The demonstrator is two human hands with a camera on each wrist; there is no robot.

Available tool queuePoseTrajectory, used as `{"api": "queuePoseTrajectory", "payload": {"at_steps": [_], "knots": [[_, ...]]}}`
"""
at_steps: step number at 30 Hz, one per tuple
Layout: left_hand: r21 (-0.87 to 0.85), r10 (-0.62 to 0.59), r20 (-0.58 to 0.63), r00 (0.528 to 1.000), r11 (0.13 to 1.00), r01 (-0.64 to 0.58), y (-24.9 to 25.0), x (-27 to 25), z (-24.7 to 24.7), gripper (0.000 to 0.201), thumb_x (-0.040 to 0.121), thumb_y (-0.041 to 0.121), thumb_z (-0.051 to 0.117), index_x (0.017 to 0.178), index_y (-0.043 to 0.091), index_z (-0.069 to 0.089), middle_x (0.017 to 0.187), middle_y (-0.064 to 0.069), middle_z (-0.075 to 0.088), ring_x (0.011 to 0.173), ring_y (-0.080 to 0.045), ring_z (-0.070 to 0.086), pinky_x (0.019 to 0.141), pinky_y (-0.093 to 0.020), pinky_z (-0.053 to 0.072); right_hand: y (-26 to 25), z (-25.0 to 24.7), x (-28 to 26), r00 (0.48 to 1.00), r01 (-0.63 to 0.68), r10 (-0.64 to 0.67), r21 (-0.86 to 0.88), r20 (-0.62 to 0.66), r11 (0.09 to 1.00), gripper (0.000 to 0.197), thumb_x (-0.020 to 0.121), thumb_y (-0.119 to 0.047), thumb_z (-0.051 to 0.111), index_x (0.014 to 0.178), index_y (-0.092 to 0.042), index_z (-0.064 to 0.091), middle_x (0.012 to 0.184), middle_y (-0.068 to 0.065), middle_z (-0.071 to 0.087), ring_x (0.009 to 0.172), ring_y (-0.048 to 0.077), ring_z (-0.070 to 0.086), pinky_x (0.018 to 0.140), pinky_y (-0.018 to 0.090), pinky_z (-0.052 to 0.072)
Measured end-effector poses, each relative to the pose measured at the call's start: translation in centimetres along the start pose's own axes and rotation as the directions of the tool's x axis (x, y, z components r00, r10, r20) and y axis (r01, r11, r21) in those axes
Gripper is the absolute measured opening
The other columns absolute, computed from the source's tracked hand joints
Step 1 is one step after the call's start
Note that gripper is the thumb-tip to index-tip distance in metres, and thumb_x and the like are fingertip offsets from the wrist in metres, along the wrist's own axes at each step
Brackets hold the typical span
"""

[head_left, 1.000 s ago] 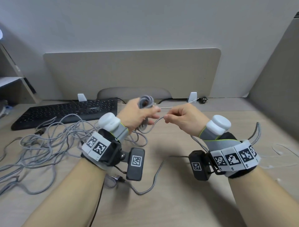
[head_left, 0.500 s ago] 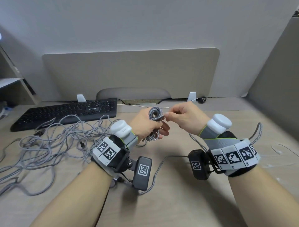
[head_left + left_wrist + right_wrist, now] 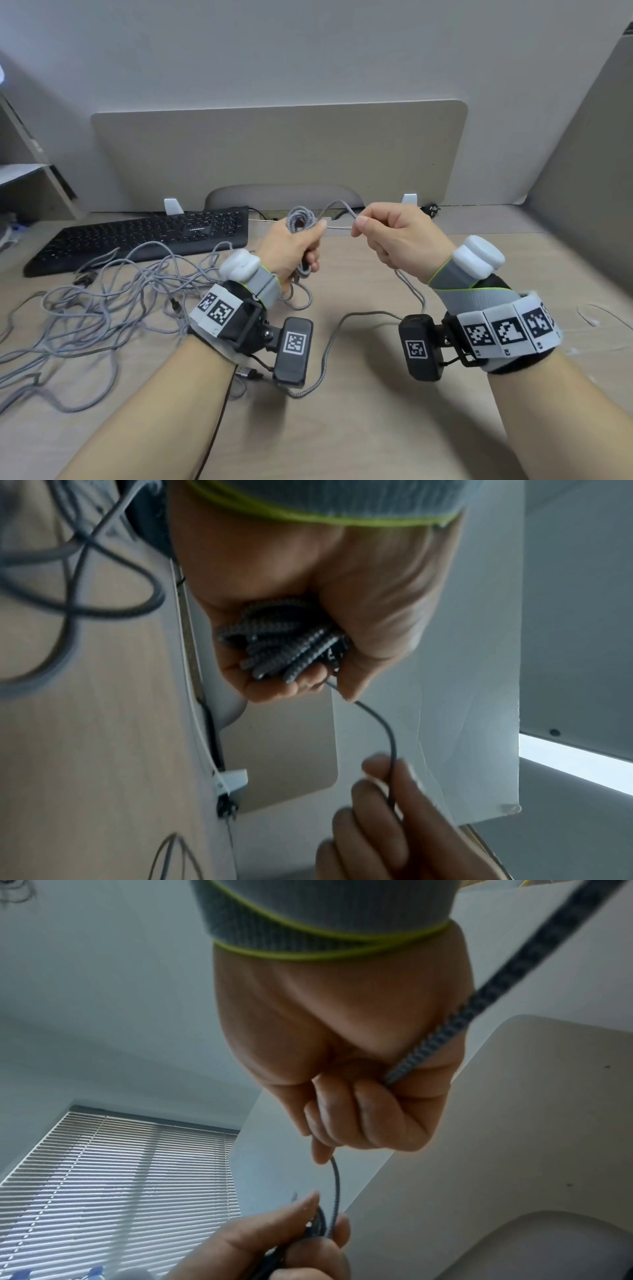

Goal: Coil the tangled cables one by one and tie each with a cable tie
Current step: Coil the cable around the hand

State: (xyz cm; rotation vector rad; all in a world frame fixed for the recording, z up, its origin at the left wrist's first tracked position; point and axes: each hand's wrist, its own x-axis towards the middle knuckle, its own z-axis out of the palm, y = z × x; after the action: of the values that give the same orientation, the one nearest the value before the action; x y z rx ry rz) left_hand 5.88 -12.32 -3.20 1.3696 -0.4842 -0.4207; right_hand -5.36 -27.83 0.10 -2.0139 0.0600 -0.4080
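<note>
My left hand (image 3: 301, 243) grips a small coil of grey braided cable (image 3: 300, 216), held up above the desk; the bunched loops (image 3: 284, 642) fill its palm. An arc of the same cable (image 3: 337, 205) runs from the coil to my right hand (image 3: 383, 233), which pinches it between thumb and forefinger (image 3: 323, 1148). The cable's loose tail (image 3: 407, 291) drops from my right fist to the desk and trails toward me past the wrists. A tangle of more grey cables (image 3: 96, 301) lies on the desk at the left.
A black keyboard (image 3: 144, 236) sits at the back left, in front of a beige divider panel (image 3: 281, 154). A thin white cable (image 3: 596, 315) lies at the right edge. Shelving (image 3: 30, 185) stands at the far left.
Both hands rose and moved apart. The right hand drew a fresh arc of cable out from the coil; the left hand kept its grip on the coil.
</note>
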Motion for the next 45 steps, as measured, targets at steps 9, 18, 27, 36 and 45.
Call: {"api": "queuePoseTrajectory", "payload": {"at_steps": [9, 18, 27, 36, 45], "knots": [[-0.196, -0.065, 0.016, 0.998, 0.978, 0.067, 0.2, -0.8, 1.8, 0.041, 0.074, 0.047, 0.073, 0.074, 0.016, 0.045, 0.058, -0.003, 0.040, 0.044, -0.015, 0.041, 0.046, -0.024, 0.038, -0.5, 2.5, -0.8, 0.982, 0.113, -0.082, -0.183, 0.168, 0.977, 0.024, 0.097, -0.019, 0.056, 0.079, -0.008, 0.069, 0.046, -0.014, 0.045, 0.045, 0.004, 0.038, 0.049, 0.016, 0.029], [-0.171, 0.070, -0.201, 0.977, 0.980, -0.105, 0.7, 0.2, 0.3, 0.016, 0.094, 0.004, 0.059, 0.082, 0.012, 0.052, 0.049, 0.001, 0.052, 0.042, -0.014, 0.052, 0.058, -0.034, 0.039, 0.0, 3.5, -0.7, 0.978, 0.108, -0.054, -0.268, 0.201, 0.957, 0.030, 0.099, -0.026, 0.052, 0.073, -0.014, 0.062, 0.042, -0.014, 0.040, 0.044, 0.006, 0.036, 0.046, 0.017, 0.028], [-0.227, 0.184, -0.400, 0.898, 0.929, -0.291, 4.2, 1.2, -5.5, 0.029, 0.095, 0.014, 0.061, 0.068, 0.015, 0.049, 0.052, 0.002, 0.045, 0.044, -0.013, 0.051, 0.049, -0.027, 0.048, 1.5, 0.5, 0.2, 0.986, -0.088, 0.104, -0.129, 0.130, 0.988, 0.030, 0.099, -0.029, 0.051, 0.075, -0.014, 0.062, 0.054, -0.005, 0.034, 0.047, 0.015, 0.028, 0.043, 0.022, 0.026], [0.257, 0.103, 0.055, 0.993, 0.960, -0.114, 2.0, -0.2, -1.6, 0.017, 0.082, 0.006, 0.075, 0.086, 0.006, 0.058, 0.068, -0.006, 0.063, 0.056, -0.021, 0.064, 0.050, -0.029, 0.048, 1.9, 0.3, 0.2, 0.989, -0.090, 0.118, -0.267, 0.092, 0.960, 0.029, 0.097, -0.029, 0.054, 0.070, -0.020, 0.064, 0.051, -0.006, 0.036, 0.049, 0.018, 0.032, 0.050, 0.026, 0.029], [0.210, -0.005, 0.246, 0.969, 0.977, -0.048, -0.2, -1.7, 1.8, 0.014, 0.085, 0.001, 0.068, 0.088, 0.004, 0.054, 0.064, -0.013, 0.062, 0.058, -0.031, 0.065, 0.064, -0.042, 0.049, 1.1, 0.2, 0.1, 1.000, -0.010, 0.013, -0.143, 0.023, 0.990, 0.028, 0.098, -0.021, 0.053, 0.075, -0.008, 0.062, 0.049, -0.010, 0.038, 0.041, 0.007, 0.030, 0.041, 0.017, 0.026]]}}
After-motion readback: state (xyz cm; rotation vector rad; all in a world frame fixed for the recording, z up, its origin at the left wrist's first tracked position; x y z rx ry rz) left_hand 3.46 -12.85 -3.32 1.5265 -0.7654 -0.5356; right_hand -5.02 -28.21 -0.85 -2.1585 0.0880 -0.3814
